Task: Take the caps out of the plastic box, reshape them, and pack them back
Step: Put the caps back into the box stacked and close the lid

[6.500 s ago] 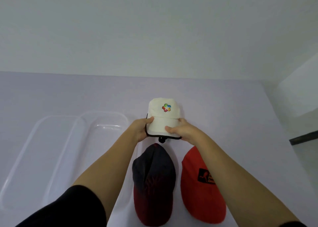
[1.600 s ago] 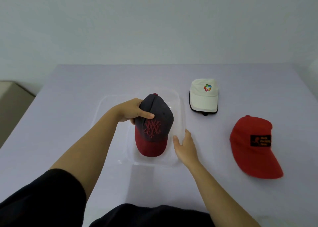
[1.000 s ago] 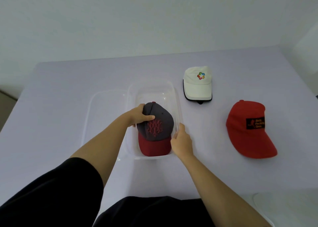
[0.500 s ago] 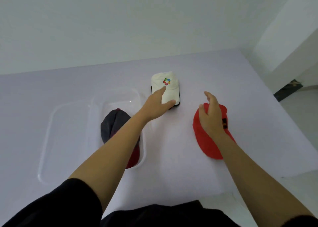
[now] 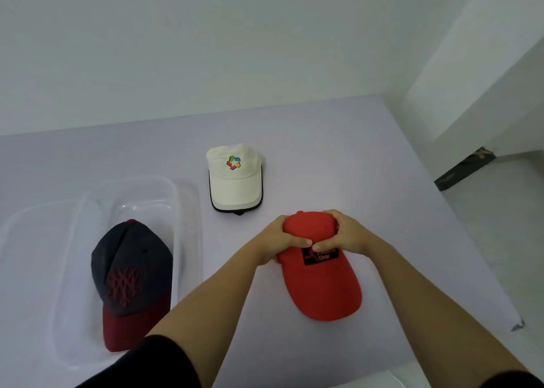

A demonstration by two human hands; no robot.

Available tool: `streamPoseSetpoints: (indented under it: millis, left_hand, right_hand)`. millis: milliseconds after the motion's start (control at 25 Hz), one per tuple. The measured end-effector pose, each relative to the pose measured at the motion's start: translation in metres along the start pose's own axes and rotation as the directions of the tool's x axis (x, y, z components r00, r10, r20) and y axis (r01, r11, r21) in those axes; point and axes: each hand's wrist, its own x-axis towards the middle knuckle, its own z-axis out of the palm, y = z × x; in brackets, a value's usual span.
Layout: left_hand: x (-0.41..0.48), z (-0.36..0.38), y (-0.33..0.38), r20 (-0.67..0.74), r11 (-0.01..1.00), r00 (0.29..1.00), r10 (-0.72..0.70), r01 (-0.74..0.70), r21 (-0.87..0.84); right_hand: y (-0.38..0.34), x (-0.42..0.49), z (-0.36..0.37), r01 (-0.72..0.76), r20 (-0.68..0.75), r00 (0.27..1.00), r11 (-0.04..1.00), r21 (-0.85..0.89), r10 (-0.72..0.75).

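Red fabric cap (image 5: pixel 321 287) with a black patch on its front lies on the pale lilac table (image 5: pixel 353 167), right of centre in the head view, with its brim toward the person and its crown away. Both hands are clamped on the crown. The left hand (image 5: pixel 279 240) wraps its left side and the right hand (image 5: pixel 346 237) its right side. Their fingers curl round the crown's sides, and the thumbs press on the front just above the patch, tips almost meeting. The right thumb hides part of the patch's lettering. Bare tabletop lies all round this cap. The table's right edge runs diagonally well to its right, with pale floor (image 5: pixel 500 225) beyond, and the near edge passes not far below the brim. A cream-white cap with a multicoloured emblem (image 5: pixel 234 181) sits just beyond the hands, apart from them, with its dark-edged brim facing the person. To the left, across an open strip of table, stands a clear plastic box (image 5: pixel 188 240). It holds a dark grey cap with a maroon brim and maroon stitched emblem (image 5: pixel 129 273), brim toward the person. Another clear plastic piece (image 5: pixel 17 240) lies against the box's left side; whether it is a lid or a tray cannot be told. A black sleeve (image 5: pixel 153 364) crosses the bottom of the view.
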Motion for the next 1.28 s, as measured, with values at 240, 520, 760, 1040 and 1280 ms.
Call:
streamPoseSetpoints:
  millis: [240, 520, 760, 1040, 1280]
  left_hand:
    - [0.01, -0.01, 0.005, 0.161, 0.997, 0.985, -0.062, 0.069, -0.036]
    - [-0.038, -0.049, 0.041, 0.126, 0.991, 0.982, 0.137, -0.136, -0.016]
    - [-0.155, -0.159, 0.072, -0.205, 0.899, 0.877, 0.435, -0.408, 0.16]
    - [-0.258, -0.275, 0.035, -0.461, 0.857, 0.725, 0.512, -0.392, 0.335]
    - [-0.274, -0.314, 0.004, -0.492, 0.838, 0.678, 0.546, -0.435, 0.331]
  right_hand:
    - [-0.006, -0.008, 0.005, 0.116, -0.035, 0.993, 0.986, 0.122, -0.113]
    - [-0.069, -0.039, 0.014, 0.288, -0.181, 0.944, 0.956, 0.052, -0.275]
    - [-0.164, -0.044, 0.087, 0.551, -0.536, 0.755, 0.808, 0.207, -0.378]
    - [-0.207, -0.027, 0.267, 0.444, -0.132, 0.89, 0.895, 0.044, -0.436]
    - [-0.224, 0.014, 0.295, 0.203, 0.167, 0.972, 0.945, -0.255, -0.164]
